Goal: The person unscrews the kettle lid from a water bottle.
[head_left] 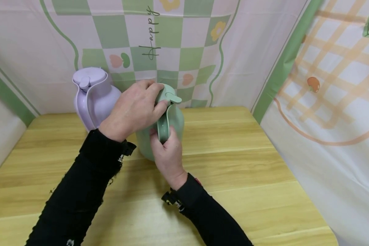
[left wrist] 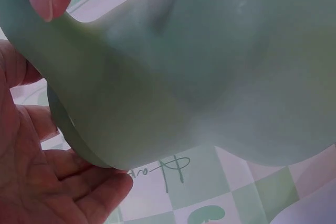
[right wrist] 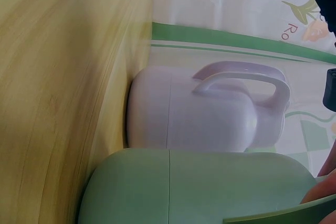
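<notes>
A pale green thermos jug (head_left: 146,147) stands on the wooden table. My left hand (head_left: 136,106) grips the lid (head_left: 167,90) from the left, its thumb by the small lever (head_left: 175,99). In the left wrist view, several of its fingers (left wrist: 100,184) bend around the edge of the jug's top. Lower down, my right hand (head_left: 169,155) holds the handle (head_left: 164,129), with the thumb along one side. Only a little of this hand shows at the edge of the right wrist view. A lilac thermos jug (head_left: 107,97) of similar shape stands left of the green one.
The wooden table (head_left: 240,184) reaches back to a printed cloth (head_left: 169,34) with green checks, hanging behind both jugs. A second patterned cloth (head_left: 335,85) hangs along the right side. The lilac jug is close beside my left forearm (head_left: 70,191).
</notes>
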`<state>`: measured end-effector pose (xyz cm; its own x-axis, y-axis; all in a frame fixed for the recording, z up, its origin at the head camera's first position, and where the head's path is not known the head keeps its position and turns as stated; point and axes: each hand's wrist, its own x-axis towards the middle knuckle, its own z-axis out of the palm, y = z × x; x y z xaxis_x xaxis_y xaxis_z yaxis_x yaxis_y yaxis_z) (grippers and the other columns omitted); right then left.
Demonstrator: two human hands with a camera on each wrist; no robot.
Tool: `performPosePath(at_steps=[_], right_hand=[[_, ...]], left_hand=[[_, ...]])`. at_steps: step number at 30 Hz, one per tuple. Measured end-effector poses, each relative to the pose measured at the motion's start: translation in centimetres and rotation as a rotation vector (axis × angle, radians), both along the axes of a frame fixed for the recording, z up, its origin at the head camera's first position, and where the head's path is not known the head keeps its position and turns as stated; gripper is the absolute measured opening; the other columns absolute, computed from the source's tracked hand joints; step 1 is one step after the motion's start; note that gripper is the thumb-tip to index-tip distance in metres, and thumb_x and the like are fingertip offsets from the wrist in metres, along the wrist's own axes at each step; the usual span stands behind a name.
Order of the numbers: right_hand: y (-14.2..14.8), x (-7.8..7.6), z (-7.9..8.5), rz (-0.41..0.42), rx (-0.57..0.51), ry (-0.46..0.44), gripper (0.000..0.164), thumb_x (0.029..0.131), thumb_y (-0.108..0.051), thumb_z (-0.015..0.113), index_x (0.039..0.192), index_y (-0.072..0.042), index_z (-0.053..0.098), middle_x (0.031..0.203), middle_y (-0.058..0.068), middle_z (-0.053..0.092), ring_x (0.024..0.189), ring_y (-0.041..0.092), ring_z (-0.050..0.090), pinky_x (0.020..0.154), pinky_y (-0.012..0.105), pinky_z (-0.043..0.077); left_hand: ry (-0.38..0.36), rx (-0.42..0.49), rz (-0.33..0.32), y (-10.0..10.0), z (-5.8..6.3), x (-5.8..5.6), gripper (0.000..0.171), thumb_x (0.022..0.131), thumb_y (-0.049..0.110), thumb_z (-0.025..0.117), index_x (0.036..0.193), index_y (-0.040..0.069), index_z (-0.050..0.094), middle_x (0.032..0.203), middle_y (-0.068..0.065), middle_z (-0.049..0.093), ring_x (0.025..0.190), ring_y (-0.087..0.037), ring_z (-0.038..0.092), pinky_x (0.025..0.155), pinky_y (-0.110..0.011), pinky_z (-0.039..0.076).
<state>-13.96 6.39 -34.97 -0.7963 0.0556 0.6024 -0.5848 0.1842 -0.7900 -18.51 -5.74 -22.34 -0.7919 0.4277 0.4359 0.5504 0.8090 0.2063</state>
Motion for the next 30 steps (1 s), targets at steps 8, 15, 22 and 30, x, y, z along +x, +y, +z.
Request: performPosePath(at_steps=[8,15,22,30], right_hand=[[-0.01,0.06,0.01,0.003,-0.011,-0.019,0.029,0.106,-0.026,0.058,0.087,-0.009,0.044,0.067,-0.003,0.028,0.058,0.014,0.026,0.059,0.027,0.030],[-0.06,0.08,0.08,0.017,-0.013,-0.005,0.030,0.106,-0.024,0.057,0.086,-0.008,0.042,0.068,-0.003,0.029,0.059,0.016,0.028,0.060,0.027,0.031],[-0.04,0.05,0.02,0.019,-0.011,-0.007,0.030,0.106,-0.026,0.057,0.085,-0.010,0.042,0.067,-0.002,0.028,0.058,0.015,0.026,0.060,0.027,0.030],[-0.09,0.01,0.06,0.009,-0.010,-0.011,0.030,0.106,-0.027,0.058,0.086,-0.010,0.043,0.067,-0.002,0.028,0.059,0.015,0.027,0.060,0.027,0.031]], left_hand=[[0.010,0.010,-0.015,-0.08,-0.20,-0.43,0.051,0.106,0.039,0.050,0.136,0.000,0.061,0.141,-0.020,0.061,0.135,-0.035,0.054,0.112,-0.051,0.042],[0.134,-0.009,0.006,0.17,-0.47,-0.54,0.044,0.103,0.043,0.053,0.115,0.002,0.065,0.114,-0.014,0.071,0.100,-0.030,0.064,0.094,-0.049,0.045],[0.148,-0.046,0.025,0.07,-0.50,-0.41,0.052,0.103,0.047,0.055,0.128,0.002,0.066,0.128,-0.016,0.070,0.117,-0.033,0.065,0.098,-0.051,0.045],[0.181,-0.090,0.029,-0.16,-0.51,0.01,0.055,0.104,0.046,0.053,0.140,0.006,0.064,0.137,-0.019,0.066,0.131,-0.034,0.060,0.104,-0.053,0.045]])
